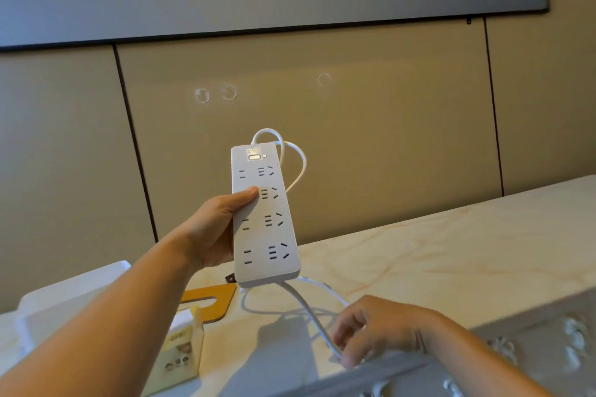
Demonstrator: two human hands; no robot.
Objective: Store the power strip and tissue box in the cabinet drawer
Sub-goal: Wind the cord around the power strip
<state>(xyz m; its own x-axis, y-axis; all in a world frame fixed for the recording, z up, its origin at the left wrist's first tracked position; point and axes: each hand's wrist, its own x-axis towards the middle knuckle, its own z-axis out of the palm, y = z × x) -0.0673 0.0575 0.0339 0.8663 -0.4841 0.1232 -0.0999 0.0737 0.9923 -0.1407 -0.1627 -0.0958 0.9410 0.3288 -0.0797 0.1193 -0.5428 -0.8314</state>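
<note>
Closest, at the lower left, the tissue box (pixel 180 354) stands on the pale marbled tabletop (pixel 435 251), untouched and partly behind the left forearm. At the lower right, the carved front of the cabinet (pixel 532 348) drops away below the tabletop's near edge. No drawer can be made out from this angle.

Just beyond that edge, the right hand (pixel 371 329) has its fingers curled round the white cord (pixel 309 309). The cord runs up from there to the near end of the power strip (pixel 266 219), with slack lying looped on the tabletop. A flat yellow piece (pixel 213 298) and a white container (pixel 74 293) lie to the left.

Further out, the left hand (pixel 213 229) grips the power strip by its left edge, thumb across the sockets. It holds the strip lifted clear of the tabletop, sockets facing the camera, and another loop of cord shows behind its far end. The panelled wall (pixel 354 138) is behind.

This looks like the first half of the task: the strip is in hand but the cord is loose. The next move probably calls for gathering that slack against the strip so nothing trails or snags, then getting the drawer open with both hands occupied.
</note>
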